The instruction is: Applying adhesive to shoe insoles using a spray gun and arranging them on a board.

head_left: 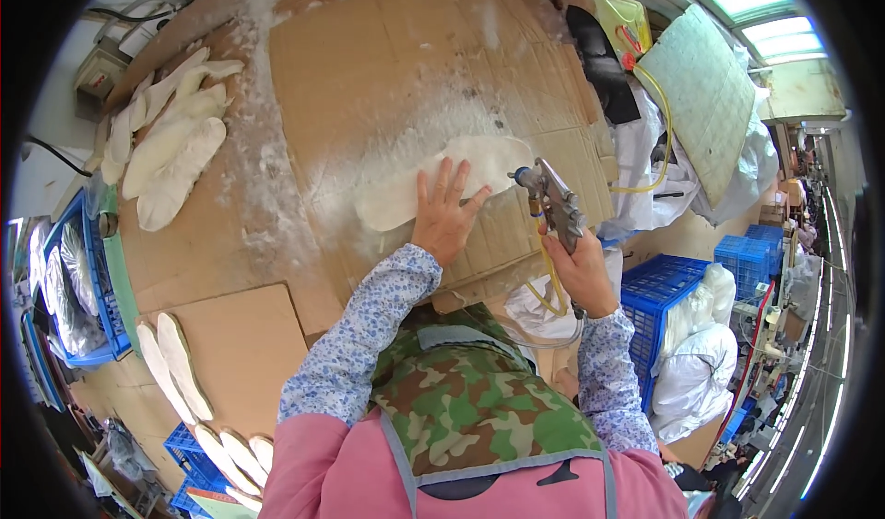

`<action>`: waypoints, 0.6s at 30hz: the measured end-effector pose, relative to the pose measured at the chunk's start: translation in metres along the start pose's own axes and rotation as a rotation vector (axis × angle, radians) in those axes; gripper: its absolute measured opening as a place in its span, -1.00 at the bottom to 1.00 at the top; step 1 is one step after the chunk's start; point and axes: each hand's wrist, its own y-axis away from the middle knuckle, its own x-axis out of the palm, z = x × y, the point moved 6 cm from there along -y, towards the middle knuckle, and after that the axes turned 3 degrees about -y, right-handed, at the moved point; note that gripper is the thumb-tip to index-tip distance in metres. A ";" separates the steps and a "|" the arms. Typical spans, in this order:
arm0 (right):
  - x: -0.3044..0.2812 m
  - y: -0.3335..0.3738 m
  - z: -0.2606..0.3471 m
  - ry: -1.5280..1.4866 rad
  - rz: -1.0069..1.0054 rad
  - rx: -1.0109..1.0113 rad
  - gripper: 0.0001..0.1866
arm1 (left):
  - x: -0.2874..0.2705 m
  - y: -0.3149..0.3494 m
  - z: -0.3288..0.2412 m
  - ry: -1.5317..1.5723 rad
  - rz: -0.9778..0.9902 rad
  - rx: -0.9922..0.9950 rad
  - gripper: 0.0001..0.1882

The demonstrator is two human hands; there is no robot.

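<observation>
A cream-coloured shoe insole (392,201) lies flat on the cardboard sheet in front of me. My left hand (447,210) rests on its middle, fingers spread and palm down. In my right hand (583,265) is a metal spray gun (556,201), gripped by its handle, its nozzle pointing left toward the insole's right end. A yellow hose (549,275) runs down from the gun. The nozzle is close to the insole but does not appear to touch it.
Several loose insoles (180,146) lie in a pile at the far left. More insoles (175,362) lie near left on a cardboard board (235,348). White residue coats the cardboard (396,49). A yellow container (622,21) stands back right; a blue crate (659,284) is to the right.
</observation>
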 end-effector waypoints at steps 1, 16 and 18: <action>0.000 0.000 0.002 -0.006 0.003 0.010 -0.76 | 0.001 0.001 0.001 -0.005 -0.006 0.009 -0.49; -0.012 0.003 -0.005 0.052 -0.127 0.041 -0.79 | 0.001 0.005 0.004 0.007 -0.007 0.000 -0.42; -0.009 0.004 -0.004 0.051 -0.118 0.044 -0.79 | -0.002 0.009 0.005 0.013 0.005 -0.014 -0.42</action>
